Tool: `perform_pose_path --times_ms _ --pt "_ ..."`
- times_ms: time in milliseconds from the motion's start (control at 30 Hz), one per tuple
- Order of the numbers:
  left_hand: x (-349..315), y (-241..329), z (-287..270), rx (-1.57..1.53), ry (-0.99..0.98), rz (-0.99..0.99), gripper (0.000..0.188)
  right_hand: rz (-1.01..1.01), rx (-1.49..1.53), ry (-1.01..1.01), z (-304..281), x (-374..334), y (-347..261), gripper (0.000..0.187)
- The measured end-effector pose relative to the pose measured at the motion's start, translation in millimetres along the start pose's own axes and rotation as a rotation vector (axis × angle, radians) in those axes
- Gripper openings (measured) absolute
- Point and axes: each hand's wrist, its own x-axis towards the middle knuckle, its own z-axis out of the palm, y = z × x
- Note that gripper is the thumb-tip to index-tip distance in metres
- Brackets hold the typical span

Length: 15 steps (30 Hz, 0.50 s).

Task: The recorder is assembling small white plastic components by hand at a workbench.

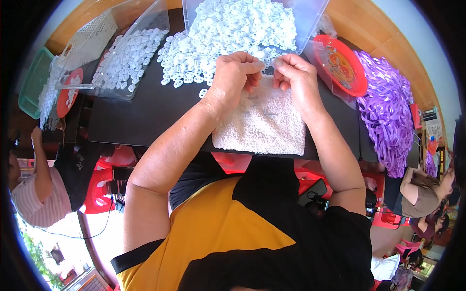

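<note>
My left hand (234, 80) and my right hand (298, 82) are raised over the far edge of a cream towel (262, 131), thumbs and forefingers pinched and nearly meeting. Whatever lies between the fingertips is too small to make out. Just beyond my hands spreads a heap of small whitish plastic pieces (242, 24), each with holes through it, spilling from a clear plastic bin (310, 29) onto the black table (145, 116). A few tiny thin bits (269, 115) rest on the towel.
Left stands another clear bin (90, 86) of white pieces, with a red plate (69, 97) and a green basket (36, 82). Right are a red bowl (357, 68) of small metallic-looking parts and a pile of purple ribbons (388, 106). People sit at both sides.
</note>
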Motion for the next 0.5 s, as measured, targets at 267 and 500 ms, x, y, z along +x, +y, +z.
perform_pose_path --times_ms 267,500 --pt "0.5 0.0 0.5 0.007 0.005 -0.008 0.01 0.009 0.001 -0.005 -0.3 -0.3 -0.7 0.016" --pt "0.9 -0.3 0.9 0.007 0.004 -0.01 0.01 0.009 -0.033 -0.004 2.2 -2.9 -4.5 0.017"
